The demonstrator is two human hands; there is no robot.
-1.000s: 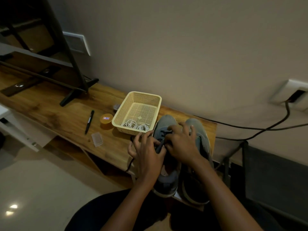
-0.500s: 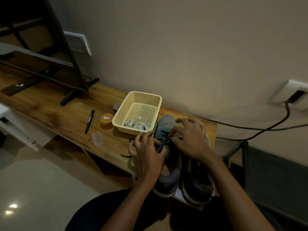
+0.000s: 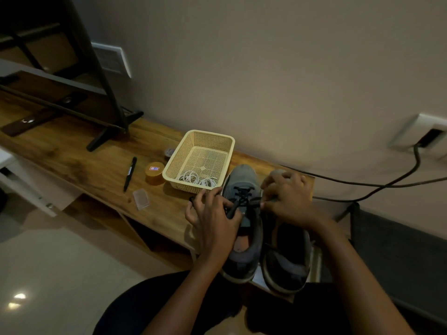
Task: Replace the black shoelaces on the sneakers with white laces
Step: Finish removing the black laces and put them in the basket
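The left hand (image 3: 214,221) and right hand (image 3: 289,200) are bare, like the left forearm (image 3: 191,286) and right forearm (image 3: 348,274). Dark plain cloth (image 3: 145,308) covers the lap, nearer than the long wooden bench (image 3: 96,170).

We see two gray shoes (image 3: 243,176), two hands (image 3: 214,218), one yellow basket (image 3: 208,143), one black pen (image 3: 130,174), one orange tub (image 3: 154,172) and one small clear box (image 3: 140,199).

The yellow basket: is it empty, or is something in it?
Not empty: the basket holds coiled white laces at its near end.
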